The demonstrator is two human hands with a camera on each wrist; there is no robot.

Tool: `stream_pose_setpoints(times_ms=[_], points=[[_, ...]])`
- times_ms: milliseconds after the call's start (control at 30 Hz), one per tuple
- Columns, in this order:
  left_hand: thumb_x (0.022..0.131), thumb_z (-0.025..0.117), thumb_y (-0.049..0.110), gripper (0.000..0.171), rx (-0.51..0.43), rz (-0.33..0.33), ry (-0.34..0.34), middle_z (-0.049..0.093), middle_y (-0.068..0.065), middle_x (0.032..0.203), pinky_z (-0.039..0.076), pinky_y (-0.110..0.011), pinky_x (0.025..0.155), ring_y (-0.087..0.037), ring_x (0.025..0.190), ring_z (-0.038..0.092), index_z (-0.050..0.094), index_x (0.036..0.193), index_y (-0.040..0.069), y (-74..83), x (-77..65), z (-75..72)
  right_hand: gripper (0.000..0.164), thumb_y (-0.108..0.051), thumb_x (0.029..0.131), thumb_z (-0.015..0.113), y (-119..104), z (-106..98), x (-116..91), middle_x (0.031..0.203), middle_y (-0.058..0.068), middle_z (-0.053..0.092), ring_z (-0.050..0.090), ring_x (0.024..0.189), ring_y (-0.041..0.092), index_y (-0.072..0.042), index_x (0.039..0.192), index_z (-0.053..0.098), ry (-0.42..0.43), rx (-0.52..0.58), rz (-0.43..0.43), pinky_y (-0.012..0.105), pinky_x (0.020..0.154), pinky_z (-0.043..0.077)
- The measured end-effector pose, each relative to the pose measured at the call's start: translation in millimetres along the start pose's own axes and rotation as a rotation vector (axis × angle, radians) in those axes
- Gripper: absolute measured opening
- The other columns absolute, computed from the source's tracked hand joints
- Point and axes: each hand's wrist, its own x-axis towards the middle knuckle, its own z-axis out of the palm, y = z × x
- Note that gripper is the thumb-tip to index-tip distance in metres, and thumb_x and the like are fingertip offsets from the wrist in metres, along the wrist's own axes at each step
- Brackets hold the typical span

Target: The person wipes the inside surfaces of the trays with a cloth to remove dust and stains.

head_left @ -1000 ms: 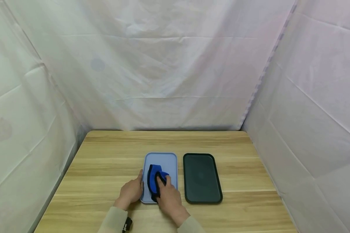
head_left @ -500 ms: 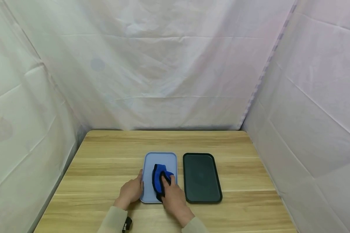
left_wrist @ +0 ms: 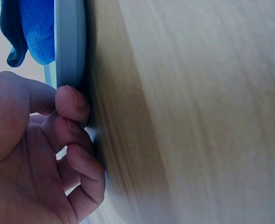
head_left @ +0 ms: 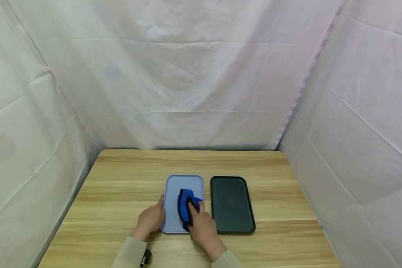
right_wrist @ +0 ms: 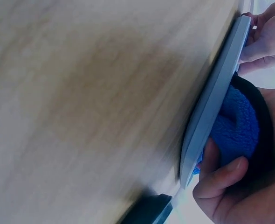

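A light blue tray [head_left: 174,182] lies flat on the wooden table. My left hand [head_left: 150,219] holds the tray's left side near the front corner; in the left wrist view its curled fingers [left_wrist: 84,161] sit right at the rim, low by the tabletop. My right hand [head_left: 202,227] grips a folded blue towel [head_left: 185,208] with black edging and presses it on the right half of the tray. Seen from the right wrist, the towel [right_wrist: 237,123] bunches under that hand, and its fingers curl round the fuzzy fabric close to the tray wall.
A dark green tray [head_left: 232,204] lies just right of the blue one, with a narrow gap between them. White sheeting [head_left: 201,74] hangs behind the wooden table [head_left: 120,175] and on both sides. A black strap [head_left: 146,257] shows at the left wrist.
My right hand has slid the towel to the right across the light blue tray, a smaller shift in the last half second. The left hand and both trays have stayed in place.
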Motion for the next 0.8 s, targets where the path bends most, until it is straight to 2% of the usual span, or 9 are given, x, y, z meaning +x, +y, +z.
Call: stream_pose_setpoints(times_ms=[200, 433, 667, 800], points=[[0.106, 0.050, 0.022, 0.061, 0.007, 0.001, -0.002, 0.069, -0.016, 0.081, 0.046, -0.040, 0.055, -0.022, 0.061, 0.053, 0.033, 0.161, 0.004, -1.4, 1.3, 2.0, 0.080, -0.030, 0.084, 0.086, 2.2, -5.3, 0.4, 0.151, 0.015, 0.046, 0.068, 0.089, 0.028, -0.025, 0.155, 0.050, -0.012, 0.013, 0.001, 0.039, 0.056, 0.052], [0.106, 0.051, 0.022, 0.060, 0.005, 0.006, 0.003, 0.074, -0.022, 0.096, 0.050, -0.043, 0.060, -0.022, 0.065, 0.056, 0.035, 0.161, 0.003, -2.0, 1.8, 0.5, 0.078, -0.027, 0.085, 0.085, 4.1, -11.8, 4.1, 0.152, 0.014, 0.046, 0.066, 0.084, 0.026, -0.026, 0.155, 0.050, -0.040, 0.044, 0.003, 0.037, 0.055, 0.048], [0.106, 0.051, 0.021, 0.060, -0.001, 0.018, -0.003, 0.074, -0.024, 0.101, 0.051, -0.044, 0.061, -0.023, 0.067, 0.058, 0.034, 0.161, 0.002, -2.6, 1.1, -1.5, 0.078, -0.025, 0.087, 0.083, 6.5, -11.6, 13.0, 0.154, 0.015, 0.044, 0.061, 0.073, 0.021, -0.026, 0.156, 0.048, -0.045, 0.042, 0.001, 0.034, 0.051, 0.045], [0.106, 0.051, 0.021, 0.060, -0.004, 0.020, -0.003, 0.074, -0.024, 0.102, 0.051, -0.043, 0.061, -0.023, 0.068, 0.058, 0.034, 0.160, 0.002, -3.0, 1.3, -1.0, 0.077, -0.026, 0.087, 0.083, 6.8, -12.4, 19.8, 0.153, 0.016, 0.044, 0.062, 0.074, 0.023, -0.026, 0.156, 0.048, -0.042, 0.031, 0.003, 0.035, 0.052, 0.046]])
